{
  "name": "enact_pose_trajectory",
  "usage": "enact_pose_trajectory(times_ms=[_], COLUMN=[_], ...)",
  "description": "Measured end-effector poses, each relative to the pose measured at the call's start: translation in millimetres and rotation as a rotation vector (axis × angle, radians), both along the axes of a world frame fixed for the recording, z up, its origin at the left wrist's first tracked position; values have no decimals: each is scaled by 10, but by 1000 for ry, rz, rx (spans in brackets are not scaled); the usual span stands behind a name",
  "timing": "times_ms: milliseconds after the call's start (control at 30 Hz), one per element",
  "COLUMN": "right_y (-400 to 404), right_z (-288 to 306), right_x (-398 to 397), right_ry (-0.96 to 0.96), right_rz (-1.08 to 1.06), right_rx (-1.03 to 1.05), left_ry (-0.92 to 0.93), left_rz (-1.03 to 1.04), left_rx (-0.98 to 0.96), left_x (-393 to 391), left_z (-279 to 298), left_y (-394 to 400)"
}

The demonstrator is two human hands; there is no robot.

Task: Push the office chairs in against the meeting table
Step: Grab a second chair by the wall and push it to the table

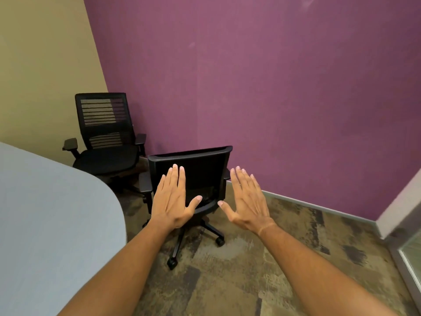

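A black office chair (205,165) stands on the carpet in front of me, its backrest turned toward me, away from the pale grey meeting table (52,220) at the left. A second black mesh-backed chair (107,137) sits in the corner beyond the table's rounded end, facing me. My left hand (174,197) is held flat with fingers spread in front of the near chair's backrest. My right hand (247,200) is held the same way just right of that backrest. Neither hand holds anything; whether they touch the chair I cannot tell.
A purple wall (273,87) runs behind the chairs and meets a beige wall (41,65) at the left corner. Patterned brown carpet (239,270) covers the floor. A glass panel with a metal frame (407,258) stands at the right edge.
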State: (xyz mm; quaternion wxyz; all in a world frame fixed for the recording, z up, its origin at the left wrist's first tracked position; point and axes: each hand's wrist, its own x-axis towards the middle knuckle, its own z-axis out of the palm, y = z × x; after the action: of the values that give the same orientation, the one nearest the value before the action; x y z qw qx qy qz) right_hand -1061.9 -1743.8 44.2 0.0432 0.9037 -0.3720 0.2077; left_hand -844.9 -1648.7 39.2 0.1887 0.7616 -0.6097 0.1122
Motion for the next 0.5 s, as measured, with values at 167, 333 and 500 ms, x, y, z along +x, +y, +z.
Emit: enact_pose_trajectory(times_ms=[167, 333, 500], right_y=[-795, -1399, -2015], right_z=[7, -60, -163], right_x=[449, 831, 1177], right_ry=[-6, 1, 29], right_rz=[13, 52, 112], right_rx=[12, 35, 56], left_ry=[5, 3, 5], left_rz=[56, 100, 156], left_rx=[33, 68, 119], left_x=[525, 839, 1072], left_z=[-7, -62, -192], left_y=[-652, -1139, -1543])
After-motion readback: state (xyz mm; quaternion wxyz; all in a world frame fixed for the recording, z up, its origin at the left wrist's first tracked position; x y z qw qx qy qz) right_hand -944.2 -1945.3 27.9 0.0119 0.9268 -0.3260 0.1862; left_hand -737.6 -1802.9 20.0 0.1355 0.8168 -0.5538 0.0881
